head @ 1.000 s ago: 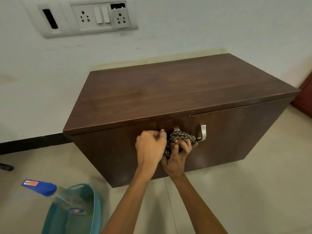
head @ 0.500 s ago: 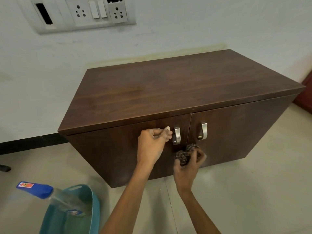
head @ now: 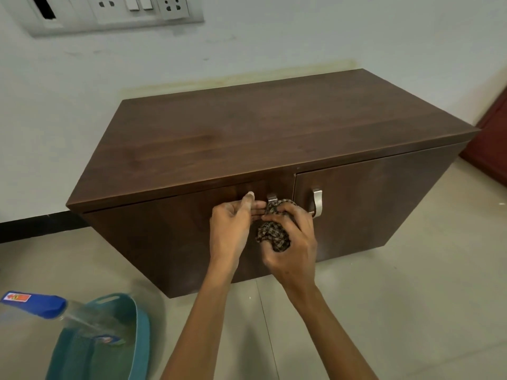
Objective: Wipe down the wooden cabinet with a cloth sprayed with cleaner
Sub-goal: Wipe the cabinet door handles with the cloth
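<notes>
The wooden cabinet (head: 274, 138) stands on a pale tiled floor (head: 411, 311) against a white wall (head: 301, 37), below a switch and socket plate (head: 115, 12). Its top shows a dull, even sheen with no streaks or wet patches that can be made out; whether it has been wiped cannot be told. Both doors are shut. The right door (head: 384, 204) and its metal handle (head: 317, 202) are untouched at this moment.

At lower left a teal tub (head: 137, 333) sits on the floor, well apart from the cabinet, with a clear spray bottle (head: 35, 305), blue-headed, lying across its rim.

Work is at the left door handle (head: 271, 198), of which only the top shows above the cloth (head: 274, 234). The right hand (head: 290, 242) is clenched around the bunched, dark patterned cloth and presses it against that handle and the door face just below it. The left hand (head: 233, 229) is beside it, thumb raised, fingers bent toward the cloth and touching it; whether they pinch the fabric or the handle cannot be told.

Judgement: the task is at a detail stage, cleaning the left handle. The right handle, the broad door faces and the visible side panel appear yet to be done, or at least show no sign either way.
</notes>
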